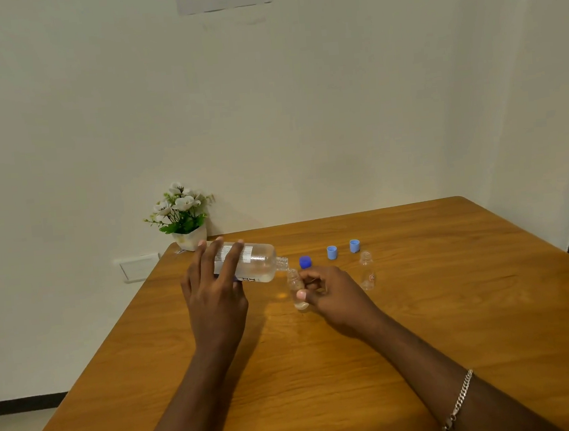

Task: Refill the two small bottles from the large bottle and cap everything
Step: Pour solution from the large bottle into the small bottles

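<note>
Two hands share the pour: the left hand (pixel 214 290) closes its fingers round the tipped large bottle (pixel 258 262), whose mouth is just over the small bottle (pixel 295 288) that the right hand (pixel 333 292) pinches on the bench (pixel 424 340). A slow, steady tilt would likely avoid overflow.

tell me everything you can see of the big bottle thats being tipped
The large bottle looks like clear plastic, with a white label of dark print round its body and a ribbed, threaded neck with no cap on. It is held above the table, tipped almost level, mouth to the right at the opening of the small bottle. A little clear liquid lies along its lower side. The left hand grips its base end.
</note>
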